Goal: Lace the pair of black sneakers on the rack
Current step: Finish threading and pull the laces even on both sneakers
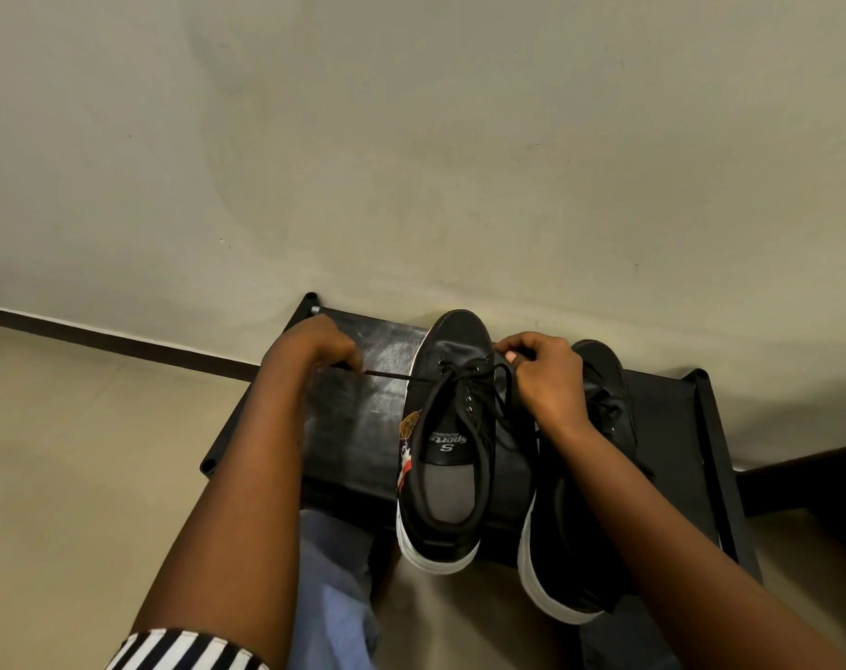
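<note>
Black fabric covers the top of a low rack set against a pale wall; the rack's dark frame tubes and corner caps are seen at 10 and 2 o'clock from its middle. Two black sneakers with white soles are stood on it, toes toward the wall. The left sneaker is seen from above, its grey insole with printed lettering exposed and a coloured patch on its outer side. The right sneaker, just beside it at 3 o'clock, is largely covered by the right forearm.

A black lace is threaded through the lowest eyelets of the left sneaker, and its slack is draped in a long loop over the shoe's opening. One end is drawn taut toward 9 o'clock, where it is pinched in the curled fingers of the left hand over the bare rack top. The right hand is curled at the sneaker's toe-side eyelets, thumb and forefinger pressed together on the lace there.

Beige floor is seen at 8 o'clock, a dark skirting strip runs along the wall's foot, and blue trousers and a striped sleeve are seen at 6 to 7 o'clock.
</note>
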